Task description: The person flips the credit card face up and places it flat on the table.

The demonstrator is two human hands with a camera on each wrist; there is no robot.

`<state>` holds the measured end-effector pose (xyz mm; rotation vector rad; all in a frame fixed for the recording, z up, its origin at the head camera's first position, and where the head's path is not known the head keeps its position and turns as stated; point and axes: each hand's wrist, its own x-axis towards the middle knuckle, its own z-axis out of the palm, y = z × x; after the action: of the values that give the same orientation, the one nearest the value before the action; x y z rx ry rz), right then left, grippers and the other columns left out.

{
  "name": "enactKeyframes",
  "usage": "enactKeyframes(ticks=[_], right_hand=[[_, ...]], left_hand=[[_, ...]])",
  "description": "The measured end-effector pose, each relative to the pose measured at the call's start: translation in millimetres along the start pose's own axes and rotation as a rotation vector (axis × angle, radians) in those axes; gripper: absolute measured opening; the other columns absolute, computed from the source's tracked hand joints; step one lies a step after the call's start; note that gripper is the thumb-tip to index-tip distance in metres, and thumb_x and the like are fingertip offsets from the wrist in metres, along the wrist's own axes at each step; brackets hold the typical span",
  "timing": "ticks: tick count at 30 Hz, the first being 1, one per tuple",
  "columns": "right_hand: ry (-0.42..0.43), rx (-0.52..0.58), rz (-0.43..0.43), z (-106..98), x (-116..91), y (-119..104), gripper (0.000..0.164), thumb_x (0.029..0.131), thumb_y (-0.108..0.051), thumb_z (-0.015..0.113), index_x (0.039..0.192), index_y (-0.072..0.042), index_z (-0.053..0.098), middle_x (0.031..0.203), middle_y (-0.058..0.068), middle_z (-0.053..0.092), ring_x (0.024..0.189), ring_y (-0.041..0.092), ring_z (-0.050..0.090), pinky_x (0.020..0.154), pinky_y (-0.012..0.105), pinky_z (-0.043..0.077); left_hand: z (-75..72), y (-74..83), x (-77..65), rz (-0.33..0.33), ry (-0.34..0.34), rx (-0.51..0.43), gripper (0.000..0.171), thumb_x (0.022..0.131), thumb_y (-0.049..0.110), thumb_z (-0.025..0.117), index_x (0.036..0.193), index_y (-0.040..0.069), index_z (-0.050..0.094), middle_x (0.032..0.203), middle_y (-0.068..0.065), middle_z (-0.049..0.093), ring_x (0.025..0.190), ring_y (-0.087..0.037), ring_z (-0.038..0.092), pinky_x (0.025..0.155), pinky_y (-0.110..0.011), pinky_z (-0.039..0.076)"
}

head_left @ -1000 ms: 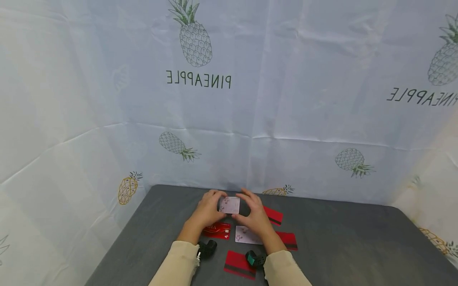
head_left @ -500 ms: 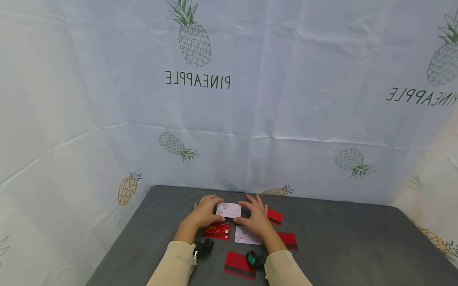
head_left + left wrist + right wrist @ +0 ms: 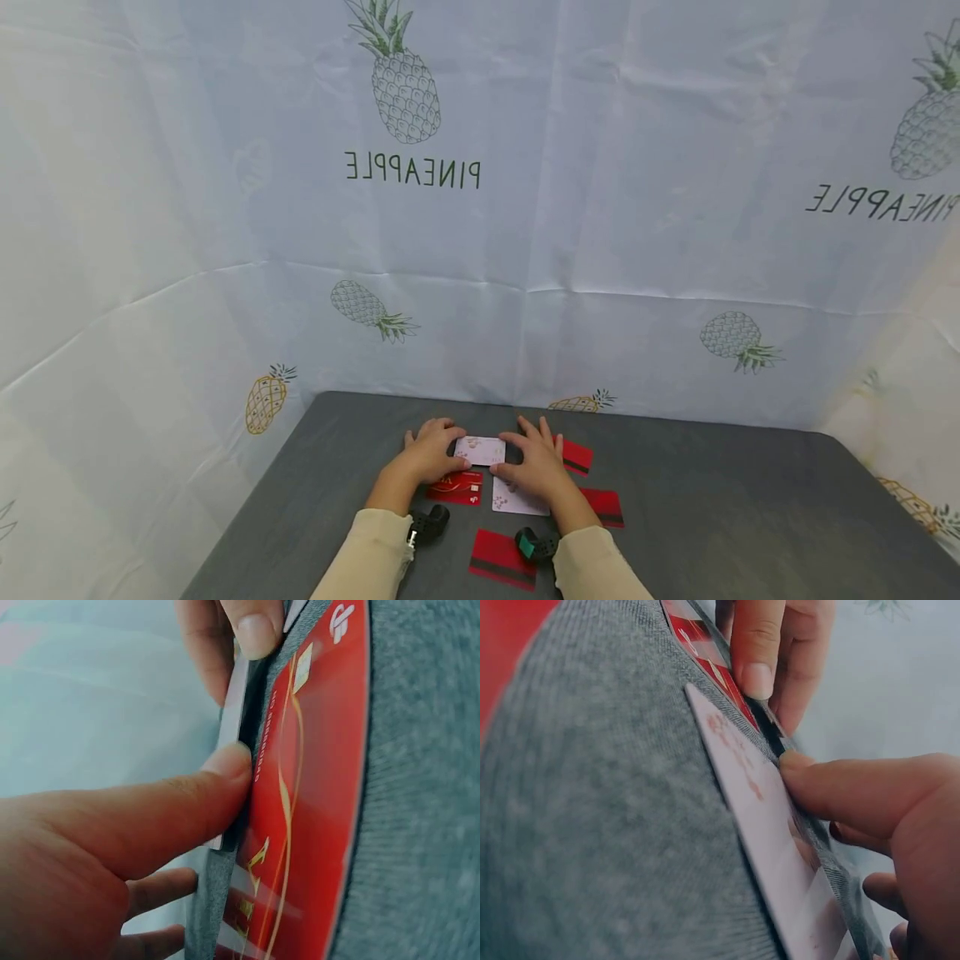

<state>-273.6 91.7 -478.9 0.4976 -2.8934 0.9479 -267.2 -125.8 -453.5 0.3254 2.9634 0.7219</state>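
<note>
A pale pink floral card (image 3: 480, 451) is low over the back of the dark table, pinched at both short ends. My left hand (image 3: 431, 454) holds its left end, the thumb (image 3: 225, 769) along the near edge. On the right end, my right hand (image 3: 538, 467) grips with thumb and finger, its other fingers spread. In the left wrist view the card shows nearly edge-on, so whether it touches the cloth is hard to tell. Just in front lie a red VIP card (image 3: 455, 489) and a second pale floral card (image 3: 757, 802), partly under the right hand.
Red cards with dark stripes lie face down: one behind the right hand (image 3: 576, 455), one beside the right wrist (image 3: 603, 506), one nearer the front (image 3: 501, 558). A pineapple-print curtain (image 3: 525, 208) hangs right behind the table (image 3: 712, 508).
Both hands have come down and toward me with the pale floral card, which has gone from tilted up to nearly flat near the table. The other cards have stayed put.
</note>
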Motion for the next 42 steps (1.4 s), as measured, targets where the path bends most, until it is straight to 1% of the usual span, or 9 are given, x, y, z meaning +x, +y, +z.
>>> enactKeyframes(ticks=[3, 12, 15, 21, 24, 29, 34, 38, 42], right_hand=[[-0.011, -0.012, 0.019, -1, -1, -1, 0.055, 0.080, -0.042, 0.076, 0.130, -0.020, 0.065, 0.155, 0.018, 0.037, 0.148, 0.048, 0.011, 0.112, 0.072, 0.002], [-0.005, -0.040, 0.034, -4, -5, 0, 0.061, 0.079, -0.043, 0.078, 0.133, -0.018, 0.063, 0.154, 0.018, 0.038, 0.147, 0.049, 0.013, 0.112, 0.072, 0.004], [0.026, -0.026, 0.027, -8, -7, 1, 0.059, 0.080, -0.042, 0.077, 0.132, -0.018, 0.063, 0.153, 0.018, 0.039, 0.147, 0.048, 0.015, 0.112, 0.072, 0.004], [0.126, 0.022, 0.022, -27, -12, 3, 0.054, 0.083, -0.037, 0.076, 0.132, -0.016, 0.063, 0.150, 0.017, 0.044, 0.145, 0.047, 0.023, 0.110, 0.075, 0.008], [0.119, 0.025, 0.057, -35, -17, 13, 0.056, 0.084, -0.037, 0.075, 0.133, -0.015, 0.062, 0.149, 0.017, 0.045, 0.143, 0.047, 0.027, 0.108, 0.076, 0.011], [0.085, 0.033, 0.135, -47, -29, 44, 0.060, 0.085, -0.037, 0.073, 0.137, -0.010, 0.058, 0.149, 0.023, 0.043, 0.141, 0.049, 0.029, 0.106, 0.077, 0.014], [0.072, 0.022, 0.179, -60, -41, 69, 0.062, 0.086, -0.035, 0.072, 0.137, -0.004, 0.055, 0.147, 0.029, 0.042, 0.138, 0.052, 0.031, 0.107, 0.073, 0.021], [0.064, 0.018, 0.184, -66, -45, 79, 0.066, 0.085, -0.037, 0.073, 0.137, -0.001, 0.054, 0.147, 0.031, 0.040, 0.139, 0.053, 0.029, 0.108, 0.069, 0.027], [0.048, 0.003, 0.182, -69, -46, 81, 0.069, 0.082, -0.039, 0.075, 0.135, 0.000, 0.056, 0.149, 0.030, 0.039, 0.140, 0.052, 0.028, 0.108, 0.068, 0.028]], left_hand=[[1.7, 1.3, -0.5, -0.009, 0.001, 0.006, 0.051, 0.086, 0.034, 0.075, 0.132, 0.015, 0.062, 0.146, -0.015, 0.044, 0.141, -0.038, 0.032, 0.108, -0.075, 0.015], [5.2, 2.8, -0.4, 0.006, 0.015, 0.005, 0.052, 0.085, 0.033, 0.076, 0.132, 0.014, 0.061, 0.145, -0.015, 0.045, 0.139, -0.038, 0.034, 0.108, -0.075, 0.015], [5.9, 4.0, -0.3, 0.010, 0.010, -0.005, 0.053, 0.085, 0.033, 0.076, 0.132, 0.014, 0.061, 0.145, -0.015, 0.044, 0.140, -0.038, 0.034, 0.108, -0.075, 0.014], [5.3, 5.6, 1.0, 0.019, 0.015, -0.023, 0.053, 0.085, 0.032, 0.076, 0.132, 0.013, 0.061, 0.145, -0.016, 0.045, 0.139, -0.038, 0.033, 0.108, -0.076, 0.013], [6.1, 4.3, 0.5, 0.017, 0.020, -0.023, 0.053, 0.084, 0.032, 0.076, 0.132, 0.013, 0.061, 0.144, -0.015, 0.045, 0.139, -0.037, 0.034, 0.108, -0.076, 0.013], [8.0, 0.7, -0.8, 0.003, 0.026, -0.015, 0.052, 0.084, 0.032, 0.076, 0.131, 0.014, 0.062, 0.144, -0.015, 0.045, 0.139, -0.037, 0.034, 0.108, -0.076, 0.014], [6.0, -0.1, -1.8, -0.004, 0.022, -0.030, 0.053, 0.084, 0.031, 0.076, 0.131, 0.013, 0.062, 0.144, -0.016, 0.045, 0.139, -0.038, 0.034, 0.108, -0.076, 0.012], [3.3, -0.3, -1.4, -0.004, 0.025, -0.031, 0.053, 0.083, 0.030, 0.076, 0.131, 0.013, 0.062, 0.144, -0.016, 0.045, 0.138, -0.037, 0.035, 0.108, -0.076, 0.012], [1.9, -1.6, -1.0, 0.002, 0.028, -0.025, 0.052, 0.084, 0.031, 0.076, 0.131, 0.013, 0.062, 0.144, -0.016, 0.045, 0.138, -0.037, 0.035, 0.108, -0.077, 0.012]])
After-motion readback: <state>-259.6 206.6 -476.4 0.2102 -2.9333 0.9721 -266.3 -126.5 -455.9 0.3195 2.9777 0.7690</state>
